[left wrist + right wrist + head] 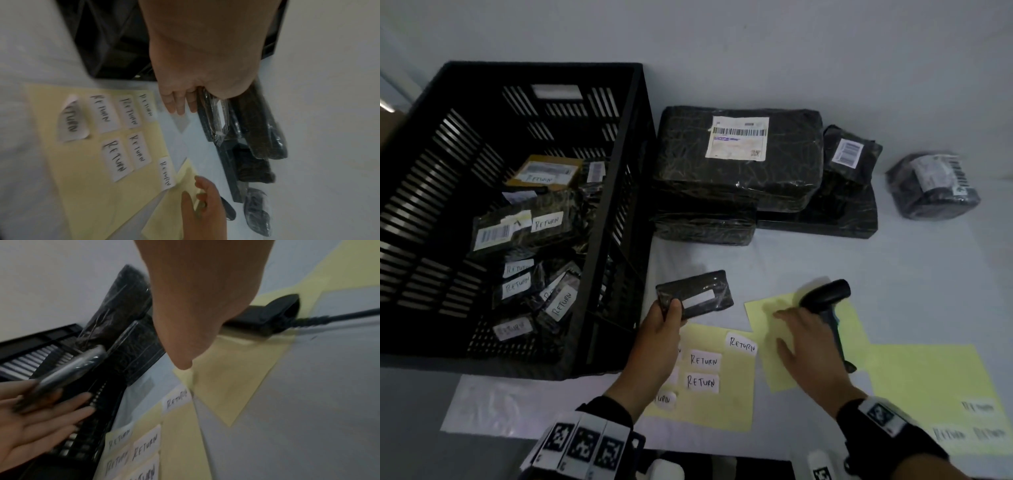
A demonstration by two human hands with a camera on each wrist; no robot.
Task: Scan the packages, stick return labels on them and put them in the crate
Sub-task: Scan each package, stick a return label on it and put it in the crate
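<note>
The small package (697,293) looks light, stiff and slippery in its shiny wrap. The left hand (662,318) pinches one corner, holding it above the table just beside the crate (633,205). The right hand (803,337) hovers with relaxed fingers beside the scanner (825,294), near the return labels (703,359).

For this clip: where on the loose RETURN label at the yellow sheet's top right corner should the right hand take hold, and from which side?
Probably the overhanging edge of the RETURN label, pinched from the scanner's side. It sits tilted, past the yellow backing sheet, so that edge looks free. The right hand is open beside it; the left hand holds the small package.
</note>
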